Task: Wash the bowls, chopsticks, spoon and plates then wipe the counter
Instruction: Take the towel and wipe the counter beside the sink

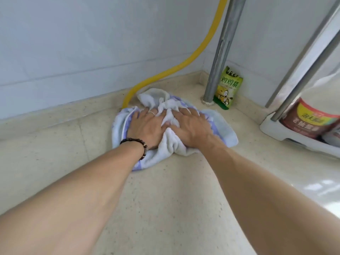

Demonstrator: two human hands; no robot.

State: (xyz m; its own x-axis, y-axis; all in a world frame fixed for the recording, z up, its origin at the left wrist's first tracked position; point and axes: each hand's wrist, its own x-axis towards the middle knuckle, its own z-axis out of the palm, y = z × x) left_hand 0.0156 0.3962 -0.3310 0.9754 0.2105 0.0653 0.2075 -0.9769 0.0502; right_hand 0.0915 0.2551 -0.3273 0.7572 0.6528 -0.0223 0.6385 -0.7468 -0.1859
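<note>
Pressing towel (219,126) onto counter (165,199) — left hand (147,128), right hand (191,128) side by side, fingers flat, gripping nothing.

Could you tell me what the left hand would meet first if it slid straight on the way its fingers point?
Probably the yellow hose at the wall's foot, past the towel under the left hand; depth is uncertain.

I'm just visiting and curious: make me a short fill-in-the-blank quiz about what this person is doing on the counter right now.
1. Both hands, the left hand and the right hand, press flat on a crumpled ____ lying on the counter.
2. The hose running down the wall behind it is coloured ____.
3. A beaded bracelet sits on the ____ wrist.
4. The green packet stands beside a metal ____.

Missing words: towel; yellow; left; pole
</note>
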